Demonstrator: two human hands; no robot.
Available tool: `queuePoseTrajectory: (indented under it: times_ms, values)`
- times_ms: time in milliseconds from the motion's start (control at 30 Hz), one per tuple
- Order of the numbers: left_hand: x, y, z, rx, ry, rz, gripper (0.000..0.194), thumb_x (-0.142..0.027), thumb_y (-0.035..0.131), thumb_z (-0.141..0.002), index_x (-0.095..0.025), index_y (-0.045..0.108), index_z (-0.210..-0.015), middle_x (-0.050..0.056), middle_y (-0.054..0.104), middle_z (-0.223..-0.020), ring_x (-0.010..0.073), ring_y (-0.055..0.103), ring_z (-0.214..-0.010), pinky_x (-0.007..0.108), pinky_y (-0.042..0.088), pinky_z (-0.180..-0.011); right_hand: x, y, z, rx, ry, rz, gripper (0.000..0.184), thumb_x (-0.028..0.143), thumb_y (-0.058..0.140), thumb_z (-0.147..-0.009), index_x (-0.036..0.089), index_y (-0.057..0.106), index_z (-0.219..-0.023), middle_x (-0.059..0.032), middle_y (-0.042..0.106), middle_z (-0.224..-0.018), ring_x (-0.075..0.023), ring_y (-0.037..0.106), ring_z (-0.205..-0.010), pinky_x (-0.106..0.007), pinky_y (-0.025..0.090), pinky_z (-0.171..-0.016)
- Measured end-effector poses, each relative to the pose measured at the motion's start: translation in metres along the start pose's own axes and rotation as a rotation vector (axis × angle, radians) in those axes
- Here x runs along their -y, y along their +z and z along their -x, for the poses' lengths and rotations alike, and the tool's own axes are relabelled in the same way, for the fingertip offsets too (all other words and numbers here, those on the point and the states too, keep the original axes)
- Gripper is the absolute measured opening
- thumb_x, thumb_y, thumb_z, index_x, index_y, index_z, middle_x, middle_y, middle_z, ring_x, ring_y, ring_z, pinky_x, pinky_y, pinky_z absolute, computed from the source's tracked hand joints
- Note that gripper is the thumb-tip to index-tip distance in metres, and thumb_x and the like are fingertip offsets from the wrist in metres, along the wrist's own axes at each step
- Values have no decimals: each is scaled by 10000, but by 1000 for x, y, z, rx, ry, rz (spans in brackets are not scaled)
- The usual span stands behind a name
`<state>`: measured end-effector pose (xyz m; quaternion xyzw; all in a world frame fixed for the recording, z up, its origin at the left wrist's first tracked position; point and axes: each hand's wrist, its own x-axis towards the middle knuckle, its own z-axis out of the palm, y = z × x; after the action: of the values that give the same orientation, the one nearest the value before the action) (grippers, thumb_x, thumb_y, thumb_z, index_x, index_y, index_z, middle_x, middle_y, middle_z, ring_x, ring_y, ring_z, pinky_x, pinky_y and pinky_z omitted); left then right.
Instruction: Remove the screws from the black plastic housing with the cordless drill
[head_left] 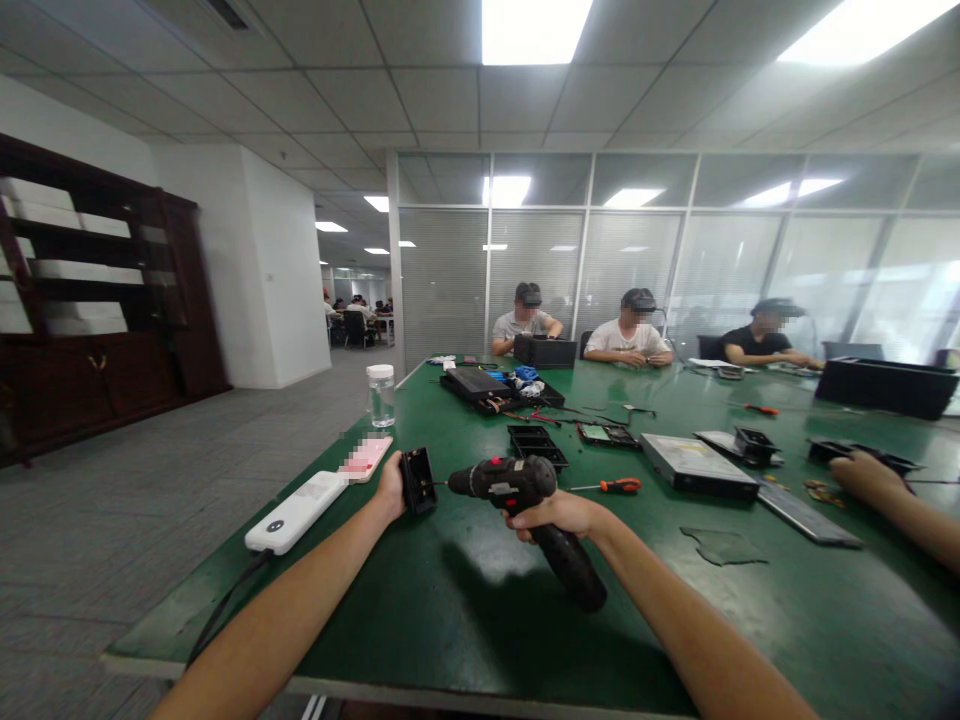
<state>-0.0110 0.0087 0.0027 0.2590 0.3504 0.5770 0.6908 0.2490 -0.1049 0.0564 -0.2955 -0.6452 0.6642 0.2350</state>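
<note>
My left hand [391, 488] grips a small black plastic housing [418, 482] by its left side, with its open face turned to the right. In my right hand [559, 515] is a black cordless drill [502, 480] with red details, its fingers wrapped around the handle. The drill points left, and its thin bit reaches close to the housing; whether it touches a screw I cannot tell. Behind the drill lies a black rectangular frame [537, 447]. A screwdriver [619, 486] with an orange and black handle rests just right of the drill.
Left of my hands lie a white power bank-like device [296, 512] with a cable, a pink phone [367, 458] and a clear jar [381, 395]. A silver drive [697, 467] and a glass-like shard [724, 546] lie right. A co-worker's hand [870, 478] reaches in.
</note>
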Motion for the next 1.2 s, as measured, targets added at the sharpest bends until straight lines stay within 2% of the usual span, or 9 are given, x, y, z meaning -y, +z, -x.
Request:
queuePoseTrajectory:
  times_ms: [267, 667, 900, 1200]
  values:
    - [2, -5, -6, 44, 34, -13, 327, -441, 370, -641, -150, 516, -673, 38, 525, -529, 192, 517, -478, 330, 395, -476, -2, -3, -1, 10, 1, -5, 310, 201, 592, -587, 99, 492, -862, -8, 465, -655, -82, 469, -571, -224, 364, -532]
    - [2, -5, -6, 38, 37, -27, 318, -436, 362, -643, -153, 507, -651, 42, 532, -538, 195, 519, -486, 336, 396, -477, 0, -1, -1, 32, -16, 4, 263, 180, 568, -615, 99, 493, -853, -10, 458, -658, -80, 462, -575, -219, 360, -533]
    - [3, -8, -10, 48, 20, -51, 348, -460, 354, -632, -149, 507, -664, 38, 525, -522, 196, 518, -484, 343, 397, -483, -6, -5, -2, -2, -3, 13, 278, 189, 572, -611, 101, 489, -861, -13, 461, -664, -87, 470, -581, -224, 365, -532]
    - [1, -4, -5, 40, 20, -24, 330, -445, 357, -643, -151, 506, -656, 34, 521, -522, 187, 513, -471, 327, 393, -475, -3, -2, -1, -17, 11, 3, 311, 211, 598, -580, 102, 495, -852, -7, 469, -647, -83, 469, -567, -226, 365, -530]
